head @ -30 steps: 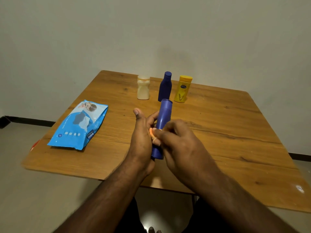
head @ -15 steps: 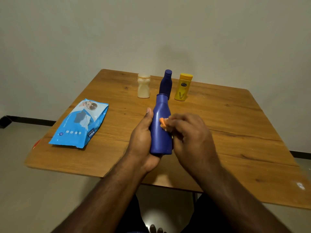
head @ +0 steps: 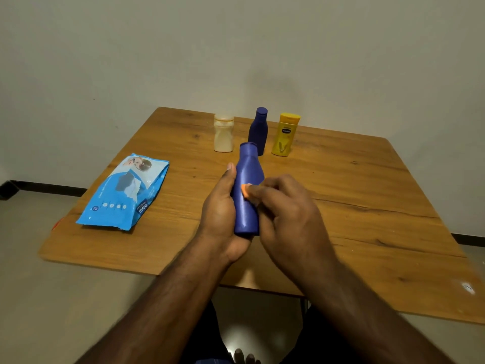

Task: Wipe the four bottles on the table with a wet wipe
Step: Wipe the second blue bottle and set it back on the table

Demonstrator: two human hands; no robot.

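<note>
Head view: wooden table (head: 354, 227) fills the middle, plain wall behind at 12 o'clock. Blue wet-wipe pack (head: 126, 191) lies flat on the table at 9 o'clock from the hands, near the left edge. Left hand (head: 223, 214) grips the big blue bottle (head: 248, 195) from its left side, thumb laid straight up along the body, remaining fingers wrapped behind (hidden), bottle base sitting in the palm. The bottle is held above the table's near-centre, neck tilted away toward 12 o'clock, cap end up. Right hand (head: 286, 206) sits just right of the bottle, fingers curled together and pinching a small orange wipe (head: 246, 190) against the bottle's front, about mid-body; only a small corner of the wipe shows past the fingertips. At 12 o'clock from the hands, three bottles stand upright in a row at the far side of the table: dark blue bottle (head: 258, 132) in the middle, partly behind the held bottle's neck; yellow bottle (head: 284, 135) at its 3 o'clock; cream bottle (head: 223, 134) at its 9 o'clock, all apart from each other.
</note>
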